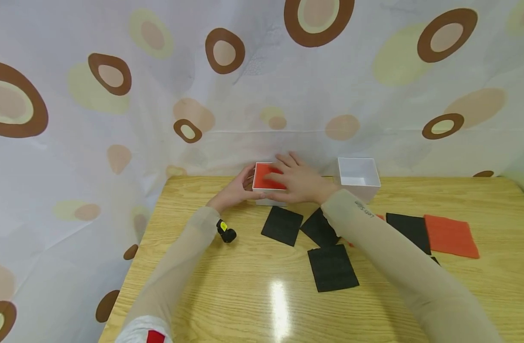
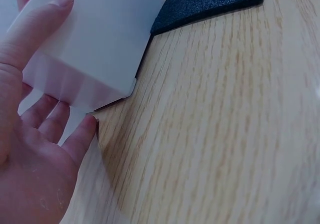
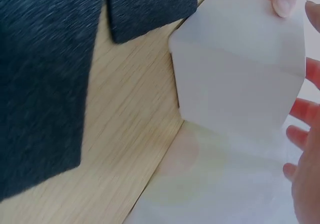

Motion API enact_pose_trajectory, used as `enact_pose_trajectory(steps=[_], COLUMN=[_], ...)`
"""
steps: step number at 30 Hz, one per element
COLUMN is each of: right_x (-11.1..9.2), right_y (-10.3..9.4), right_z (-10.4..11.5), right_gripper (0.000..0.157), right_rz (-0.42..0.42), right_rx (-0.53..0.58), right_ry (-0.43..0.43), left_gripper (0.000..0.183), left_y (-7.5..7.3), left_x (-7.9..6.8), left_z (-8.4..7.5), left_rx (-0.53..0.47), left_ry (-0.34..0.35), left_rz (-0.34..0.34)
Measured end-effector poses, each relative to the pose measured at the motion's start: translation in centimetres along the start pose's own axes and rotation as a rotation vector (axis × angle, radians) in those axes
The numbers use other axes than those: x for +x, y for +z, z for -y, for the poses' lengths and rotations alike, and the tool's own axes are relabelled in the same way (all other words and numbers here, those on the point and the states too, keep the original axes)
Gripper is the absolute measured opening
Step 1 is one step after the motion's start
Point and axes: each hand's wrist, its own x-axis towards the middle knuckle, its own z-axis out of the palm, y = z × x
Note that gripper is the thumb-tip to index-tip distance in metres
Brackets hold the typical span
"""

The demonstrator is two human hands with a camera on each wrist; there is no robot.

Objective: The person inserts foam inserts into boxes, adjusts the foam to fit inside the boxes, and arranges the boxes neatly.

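Observation:
A white open-topped box point(image 1: 268, 202) stands at the table's back edge, with a red felt-like square point(image 1: 262, 172) lying in its opening. My left hand point(image 1: 235, 191) holds the box from the left; in the left wrist view its thumb lies along one wall and its fingers reach round the adjoining side. Over the box's right part, my right hand point(image 1: 302, 182) spreads its fingers above the red square. Whether those fingertips press on it, I cannot tell. In the right wrist view, the right hand point(image 3: 309, 169) shows only partly, beside the box wall.
A second white box point(image 1: 361, 191) stands to the right at the back edge. Black squares point(image 1: 282, 226) lie in front of the boxes, some under my right forearm. Farther right is another red square point(image 1: 450, 236). A small black object with a yellow mark point(image 1: 226, 232) sits beside my left wrist.

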Motion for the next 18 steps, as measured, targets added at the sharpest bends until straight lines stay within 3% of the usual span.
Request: enact_pose_trajectory(steps=[10, 18], right_x=[1.0, 1.6], right_y=[0.3, 0.0], right_z=[0.6, 1.5], right_gripper=[0.055, 0.056], right_rz=[0.033, 0.064], right_rx=[-0.006, -0.011], right_ry=[0.033, -0.028], left_gripper=[0.099, 0.097], left_y=[0.0, -0.1], left_x=[0.0, 0.0], left_z=[0.0, 0.1], left_rx=[0.019, 0.015], left_ry=[0.013, 0.025], left_rz=[0.006, 0.016])
